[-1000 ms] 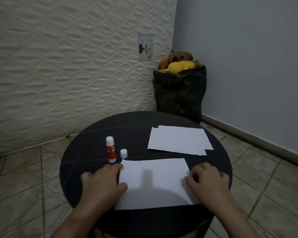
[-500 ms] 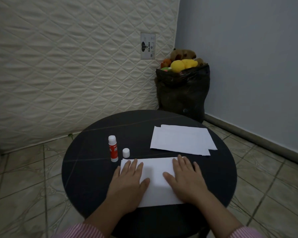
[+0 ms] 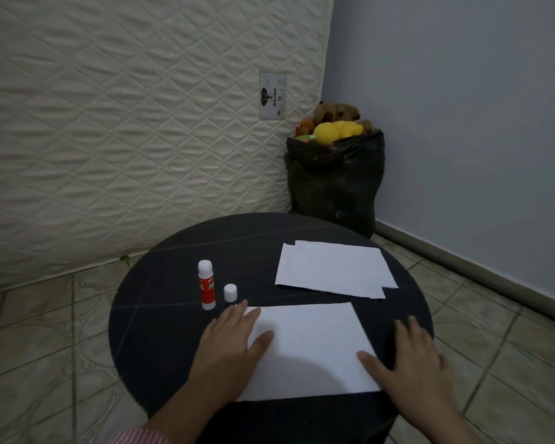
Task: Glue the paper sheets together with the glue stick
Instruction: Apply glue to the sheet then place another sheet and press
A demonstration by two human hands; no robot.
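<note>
A white paper sheet [image 3: 308, 344] lies flat on the near part of the round black table [image 3: 161, 302]. My left hand [image 3: 231, 344] rests palm down on the sheet's left edge, fingers spread. My right hand [image 3: 414, 354] lies flat across the sheet's right edge, partly on the table. Neither hand holds anything. A red and white glue stick [image 3: 206, 285] stands upright without its cap, just beyond my left hand. Its small white cap [image 3: 230, 292] stands beside it. A stack of white sheets [image 3: 334, 269] lies at the far right of the table.
A quilted mattress [image 3: 125, 123] leans against the wall behind the table. A black bag [image 3: 334, 177] full of plush toys stands in the corner. Tiled floor surrounds the table, and a grey wall runs along the right.
Both hands slid outward from the middle of the near sheet to its left and right edges, uncovering its centre. The glue stick, cap and far stack have not moved.
</note>
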